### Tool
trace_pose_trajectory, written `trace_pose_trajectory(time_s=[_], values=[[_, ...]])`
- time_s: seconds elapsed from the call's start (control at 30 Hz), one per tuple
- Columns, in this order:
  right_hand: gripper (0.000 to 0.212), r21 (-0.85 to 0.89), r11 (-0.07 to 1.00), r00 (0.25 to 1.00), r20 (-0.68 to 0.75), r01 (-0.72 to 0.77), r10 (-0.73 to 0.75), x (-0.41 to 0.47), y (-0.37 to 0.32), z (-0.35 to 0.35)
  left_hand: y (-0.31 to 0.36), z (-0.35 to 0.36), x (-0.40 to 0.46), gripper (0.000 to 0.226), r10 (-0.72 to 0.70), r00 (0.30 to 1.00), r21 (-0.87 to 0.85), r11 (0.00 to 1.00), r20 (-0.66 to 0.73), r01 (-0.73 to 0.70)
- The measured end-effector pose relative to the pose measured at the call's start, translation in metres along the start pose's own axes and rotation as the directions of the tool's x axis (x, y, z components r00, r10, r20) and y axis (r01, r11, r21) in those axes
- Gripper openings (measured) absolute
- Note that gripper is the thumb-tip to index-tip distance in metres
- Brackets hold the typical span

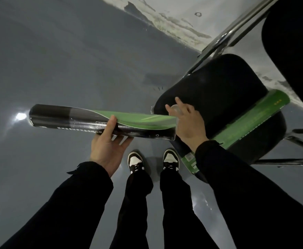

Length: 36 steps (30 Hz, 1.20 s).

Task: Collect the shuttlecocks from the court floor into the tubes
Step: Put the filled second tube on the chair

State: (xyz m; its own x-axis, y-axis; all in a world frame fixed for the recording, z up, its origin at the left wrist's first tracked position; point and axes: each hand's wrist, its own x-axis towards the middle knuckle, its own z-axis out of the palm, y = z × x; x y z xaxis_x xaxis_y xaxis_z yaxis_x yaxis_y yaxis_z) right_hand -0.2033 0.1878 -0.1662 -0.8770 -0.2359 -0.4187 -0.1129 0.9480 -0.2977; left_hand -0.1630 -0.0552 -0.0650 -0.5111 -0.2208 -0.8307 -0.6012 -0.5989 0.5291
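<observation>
The left hand (109, 150) cradled a tube (100, 121) level, steadying it just left of the chair (219, 90); the right hand (186, 121) pinched its clear cap (175, 108). Another tube (251, 121) lay on the seat. No shuttlecocks showed.

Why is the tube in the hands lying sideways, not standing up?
It is sideways: the tube lies level across the left hand, while the right hand works at its end. Why, I cannot tell.

- Two tubes are showing: one (102, 121) held level, one (251, 123) lying on the chair.
- One chair (219, 87) is standing at right.
- Two hands are showing: left (107, 148), right (186, 123).
- Two shoes are showing: left (136, 162), right (170, 159).
</observation>
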Motion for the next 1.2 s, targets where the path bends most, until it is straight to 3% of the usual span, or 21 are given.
trace_pose_trajectory(time_s=[0.1,0.13,0.17,0.2,0.23,0.27,0.3,0.33,0.47,0.57,0.87,0.93,1.07,1.2], values=[[0.058,-0.066,0.996,0.998,0.034,0.054,-0.052,0.004,0.005,0.007,0.001,-0.006,0.003,0.042,0.007,1.0,0.002,1.0,0.002,-0.007],[0.055,0.001,1.0,1.0,0.028,0.008,-0.008,0.003,0.003,0.005,0.002,-0.007,0.004,0.04,0.005,1.0,-0.001,1.0,0.005,-0.005],[0.055,0.198,0.976,0.995,0.004,-0.094,0.095,0.001,0.001,0.0,0.003,-0.007,0.004,0.038,-0.002,1.0,-0.008,1.0,0.004,0.002],[0.055,0.512,0.831,0.966,-0.007,-0.219,0.259,-0.005,-0.001,-0.01,0.004,-0.007,0.003,0.037,-0.011,1.0,-0.018,1.0,0.001,0.011],[0.054,0.817,0.501,0.904,0.055,-0.285,0.424,-0.015,-0.005,-0.024,0.005,-0.006,0.003,0.037,-0.021,1.0,-0.03,0.999,-0.001,0.021],[0.05,0.953,0.174,0.859,0.132,-0.246,0.494,-0.028,-0.009,-0.039,0.006,-0.005,0.003,0.037,-0.028,1.0,-0.041,0.999,0.002,0.028],[0.047,0.985,0.003,0.857,0.148,-0.172,0.493,-0.042,-0.014,-0.053,0.008,-0.003,0.003,0.037,-0.032,0.999,-0.051,0.998,0.008,0.032],[0.044,0.992,-0.041,0.878,0.128,-0.123,0.46,-0.057,-0.019,-0.065,0.008,0.0,0.002,0.035,-0.036,0.999,-0.058,0.998,0.019,0.037],[0.05,1.0,-0.011,0.935,0.023,-0.02,0.354,-0.097,-0.041,-0.091,0.007,0.018,-0.008,0.034,-0.05,0.995,-0.048,0.997,0.081,0.054],[0.051,1.0,-0.003,0.927,0.009,-0.008,0.375,-0.106,-0.04,-0.097,0.006,0.028,-0.016,0.04,-0.047,0.991,-0.037,0.998,0.126,0.052],[0.057,0.999,0.03,0.922,-0.053,0.045,0.384,-0.124,-0.036,-0.114,0.005,0.046,-0.036,0.031,-0.055,0.979,-0.022,0.998,0.196,0.06],[0.056,0.996,0.082,0.926,-0.072,0.045,0.369,-0.126,-0.038,-0.112,0.004,0.051,-0.038,0.027,-0.039,0.98,-0.028,0.999,0.196,0.045],[0.052,0.954,0.294,0.914,-0.172,0.061,0.368,-0.125,-0.048,-0.105,0.002,0.061,-0.042,0.031,-0.026,0.975,-0.005,1.0,0.219,0.027],[0.05,0.944,0.326,0.909,-0.185,0.059,0.373,-0.121,-0.05,-0.099,-0.001,0.064,-0.046,0.025,-0.011,0.98,0.018,1.0,0.199,0.008]])
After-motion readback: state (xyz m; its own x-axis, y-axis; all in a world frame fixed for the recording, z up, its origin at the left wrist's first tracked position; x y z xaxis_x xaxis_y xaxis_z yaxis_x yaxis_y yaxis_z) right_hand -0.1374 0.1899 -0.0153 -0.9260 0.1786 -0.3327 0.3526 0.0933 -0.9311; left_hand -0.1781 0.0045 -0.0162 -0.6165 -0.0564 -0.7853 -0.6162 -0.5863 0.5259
